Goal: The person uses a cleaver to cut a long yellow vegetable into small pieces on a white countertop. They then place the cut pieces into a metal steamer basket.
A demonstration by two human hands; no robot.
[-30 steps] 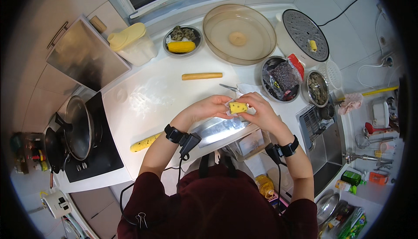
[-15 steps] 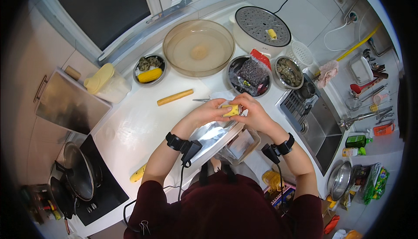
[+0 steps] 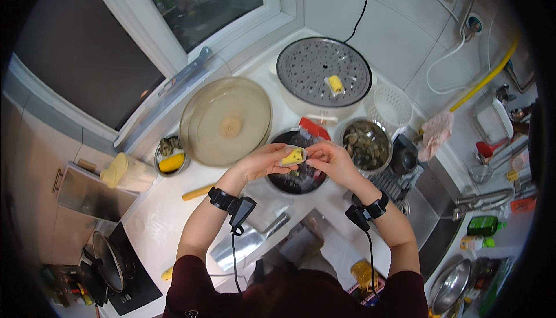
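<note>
A small yellow, dark-spotted piece (image 3: 293, 156), apparently dough with a white wrapper or paper around it, is between my hands. The fingers of my left hand (image 3: 262, 163) are closed on its left side. My right hand (image 3: 336, 166) pinches at its right end. Both hands are over a dark bowl (image 3: 296, 183) that holds a plastic bag with a red top. Beyond them, a similar yellow piece (image 3: 336, 84) on white paper lies on the perforated steamer tray (image 3: 307, 66).
A cleaver (image 3: 240, 247) lies near me on the counter, a rolling pin (image 3: 198, 192) farther left. Around the back stand a wide clear lid (image 3: 200, 106), a bowl with corn (image 3: 172, 163), a metal bowl of greyish pieces (image 3: 369, 164) and a white basket (image 3: 394, 105). The sink (image 3: 431, 225) is right.
My hands have moved forward with the yellow piece, from over the cleaver to over the dark bowl. The view has shifted toward the steamer and the window.
</note>
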